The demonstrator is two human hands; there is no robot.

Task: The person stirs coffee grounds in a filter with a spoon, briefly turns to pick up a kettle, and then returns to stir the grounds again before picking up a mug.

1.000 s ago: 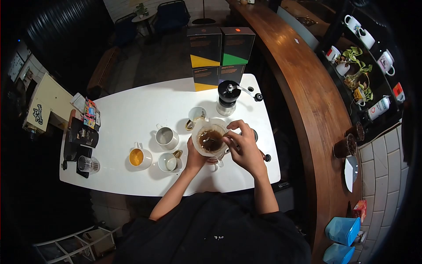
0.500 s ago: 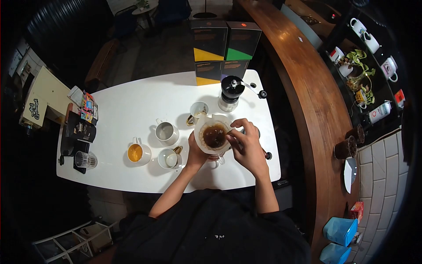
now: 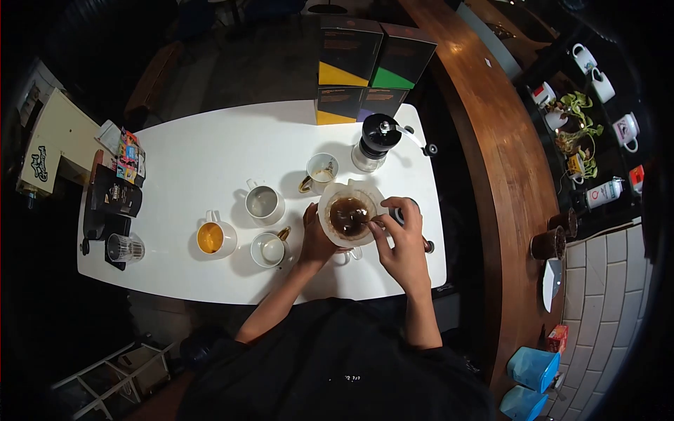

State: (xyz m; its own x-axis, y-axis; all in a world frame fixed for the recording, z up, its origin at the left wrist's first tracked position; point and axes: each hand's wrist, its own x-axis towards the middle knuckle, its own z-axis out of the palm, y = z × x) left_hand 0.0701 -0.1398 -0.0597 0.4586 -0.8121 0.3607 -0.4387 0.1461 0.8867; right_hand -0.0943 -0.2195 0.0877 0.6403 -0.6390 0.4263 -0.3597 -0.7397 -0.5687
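My left hand (image 3: 319, 237) is wrapped round the side of a coffee dripper lined with a white paper filter (image 3: 325, 208). Dark brown coffee (image 3: 349, 216) fills the middle of the filter, with bright reflections on its surface. At the right rim, my right hand (image 3: 400, 242) has its thumb and fingers pinched together over the coffee. Something thin and dark seems to run from the fingertips into the liquid, too small to name. Below the dripper part of a clear glass handle (image 3: 356, 253) shows; the vessel itself is mostly hidden.
Several mugs stand left of the dripper, including a steel-grey one (image 3: 265, 203) and one with an orange inside (image 3: 210, 238). Behind is a hand coffee grinder (image 3: 375, 140), then dark boxes (image 3: 347, 52). A ribbed glass (image 3: 126, 247) sits far left; a wooden counter (image 3: 502, 161) runs along the right.
The head view has shifted slightly. Both hands stay at the dripper, the right one still pinching at its rim. Reflections on the coffee surface look different.
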